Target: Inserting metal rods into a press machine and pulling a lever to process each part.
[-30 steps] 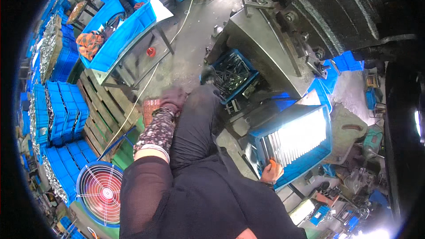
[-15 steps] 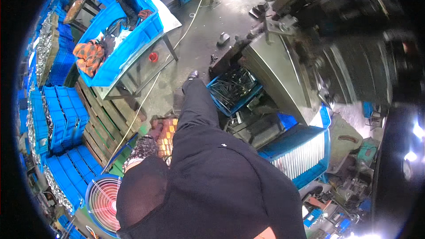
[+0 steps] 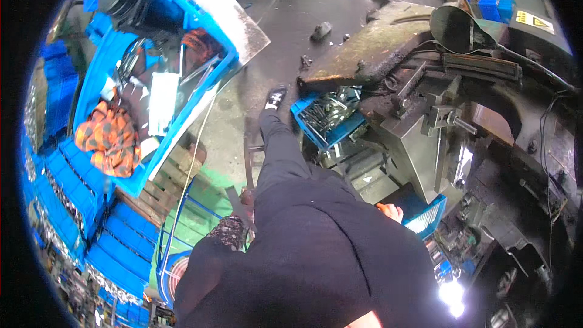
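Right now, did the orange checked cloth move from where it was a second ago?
No. The orange checked cloth still lies at the lower-left end of the big blue bin, as before; just the camera view shifted.

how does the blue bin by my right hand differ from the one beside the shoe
The near bin holds bright slim pieces in a neat row; the far bin holds loose jumbled pieces. The near bin is partly hidden by dark clothing; the far bin's inside is largely in view. Both are blue.

Bin [image 3: 220, 36] stands left, tray [image 3: 438, 217] right, parts crate [image 3: 347, 132] between them.
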`<state>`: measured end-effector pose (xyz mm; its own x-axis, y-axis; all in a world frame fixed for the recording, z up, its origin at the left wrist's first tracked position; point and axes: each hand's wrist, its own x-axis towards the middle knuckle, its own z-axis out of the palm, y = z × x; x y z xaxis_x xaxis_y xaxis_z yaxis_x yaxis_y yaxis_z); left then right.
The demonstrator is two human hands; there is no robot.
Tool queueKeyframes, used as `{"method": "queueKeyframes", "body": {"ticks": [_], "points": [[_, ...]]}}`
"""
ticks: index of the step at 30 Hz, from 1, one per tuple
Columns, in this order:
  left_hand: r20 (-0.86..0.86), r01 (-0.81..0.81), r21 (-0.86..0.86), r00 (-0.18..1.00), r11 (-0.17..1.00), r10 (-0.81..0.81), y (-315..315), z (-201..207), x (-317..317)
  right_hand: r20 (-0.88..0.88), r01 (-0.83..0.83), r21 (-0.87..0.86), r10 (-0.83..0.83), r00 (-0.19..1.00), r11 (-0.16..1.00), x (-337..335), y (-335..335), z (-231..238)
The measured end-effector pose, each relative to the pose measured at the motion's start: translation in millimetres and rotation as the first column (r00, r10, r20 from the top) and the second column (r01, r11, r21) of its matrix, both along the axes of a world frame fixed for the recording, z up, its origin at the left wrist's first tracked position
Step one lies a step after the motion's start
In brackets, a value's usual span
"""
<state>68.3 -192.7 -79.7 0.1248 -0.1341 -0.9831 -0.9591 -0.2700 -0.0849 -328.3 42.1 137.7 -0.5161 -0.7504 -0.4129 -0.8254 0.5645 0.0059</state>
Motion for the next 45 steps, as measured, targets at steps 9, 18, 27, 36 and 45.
{"method": "queueKeyframes", "body": {"ticks": [9, 18, 27, 36, 45], "points": [[-0.078, 0.131, 0.064, 0.989, 0.989, -0.126, -42, -36, -11, 0.146, 0.015, 0.329, -0.066, 0.987, 0.944, -25, -79, 21], [-0.121, 0.3, 0.025, 0.948, 0.953, -0.295, -101, -52, -19, 0.17, 0.26, 0.352, -0.335, 0.927, 0.899, -4, -79, 42], [-0.094, 0.472, -0.106, 0.871, 0.875, -0.482, -162, -77, -38, 0.065, 0.7, 0.093, -0.706, 0.706, 0.708, 20, -38, 51], [-0.007, 0.563, -0.412, 0.784, 0.716, -0.621, -193, -122, -114, -0.16, 0.668, -0.522, -0.831, 0.534, 0.53, 41, 121, -15], [-0.66, -0.392, -0.74, 0.269, 0.547, -0.701, -124, 133, -386, -0.074, 0.478, -0.849, -0.946, 0.316, 0.226, 47, 282, -21]]}}
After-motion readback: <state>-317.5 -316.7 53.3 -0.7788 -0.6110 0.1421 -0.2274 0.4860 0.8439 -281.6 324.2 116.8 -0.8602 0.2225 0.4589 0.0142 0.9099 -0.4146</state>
